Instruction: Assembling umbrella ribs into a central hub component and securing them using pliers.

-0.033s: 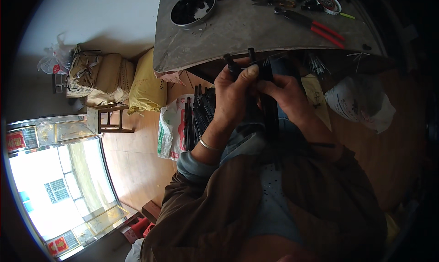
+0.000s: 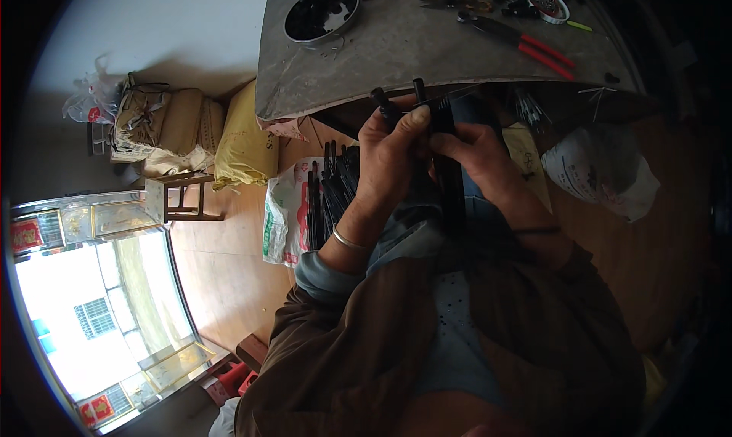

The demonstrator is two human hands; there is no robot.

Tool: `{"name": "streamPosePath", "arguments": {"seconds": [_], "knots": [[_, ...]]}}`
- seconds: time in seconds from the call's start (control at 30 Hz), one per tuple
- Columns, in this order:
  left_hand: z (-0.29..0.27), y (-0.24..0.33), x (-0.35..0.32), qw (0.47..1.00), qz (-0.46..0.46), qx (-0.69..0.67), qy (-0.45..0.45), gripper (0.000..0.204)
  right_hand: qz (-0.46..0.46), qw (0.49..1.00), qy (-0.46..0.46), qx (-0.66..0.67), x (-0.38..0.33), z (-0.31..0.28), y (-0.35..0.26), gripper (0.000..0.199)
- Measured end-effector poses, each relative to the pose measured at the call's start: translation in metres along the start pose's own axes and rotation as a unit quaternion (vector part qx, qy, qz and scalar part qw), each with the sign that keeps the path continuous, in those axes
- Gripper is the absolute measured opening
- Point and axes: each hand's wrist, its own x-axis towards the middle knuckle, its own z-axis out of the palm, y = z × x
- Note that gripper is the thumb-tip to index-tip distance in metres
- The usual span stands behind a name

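Observation:
In front of my lap, just below the table edge, my left hand (image 2: 387,156) closes around a black rod (image 2: 381,100) with a thicker, knob-like end. Its thumb presses toward a second black rod (image 2: 418,92) standing upright between the hands. Close beside it, my right hand (image 2: 474,149) grips a bundle of slim black rods (image 2: 442,118), fingers bent around its side. A thin needle-like piece (image 2: 457,93) slants across the top of the bundle near my left thumb; what holds it is unclear. The lower ends of the rods fade into the dark over my legs.
On the grey table (image 2: 396,52) are a bowl of small black parts (image 2: 321,15), red-handled pliers (image 2: 518,41) and a round white dish (image 2: 547,4). More black rods (image 2: 335,182) lie on a white sack (image 2: 284,216) at my left. A white plastic bag (image 2: 598,174) stands at right.
Very little differs. My right hand has shifted slightly, and more of the thin needle-like piece shows past the bundle. My left hand stays in nearly the same place.

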Motion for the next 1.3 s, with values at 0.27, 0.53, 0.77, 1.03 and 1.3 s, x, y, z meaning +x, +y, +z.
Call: {"name": "streamPosePath", "arguments": {"seconds": [0.27, 0.53, 0.77, 1.03, 1.3], "knots": [[-0.003, -0.004, 0.002, 0.995, -0.023, -0.088, -0.034, 0.023, -0.018, 1.000, -0.011, 0.007, 0.002, -0.007, 0.006, 0.030], [0.013, -0.004, -0.007, 0.999, 0.035, 0.016, 0.020, 0.024, -0.048, 0.999, 0.014, -0.017, 0.000, 0.000, 0.010, 0.028], [0.005, 0.000, -0.006, 0.999, 0.027, 0.032, 0.020, 0.023, -0.243, 0.949, 0.044, -0.198, -0.005, 0.006, 0.009, 0.032], [0.007, -0.006, -0.003, 0.999, 0.009, -0.042, 0.014, 0.019, -0.208, 0.947, 0.003, -0.246, 0.009, -0.015, 0.015, 0.039], [-0.004, -0.010, 0.000, 0.994, -0.018, -0.110, -0.020, 0.018, -0.090, 0.983, -0.068, -0.145, 0.017, -0.024, 0.020, 0.041]]}}
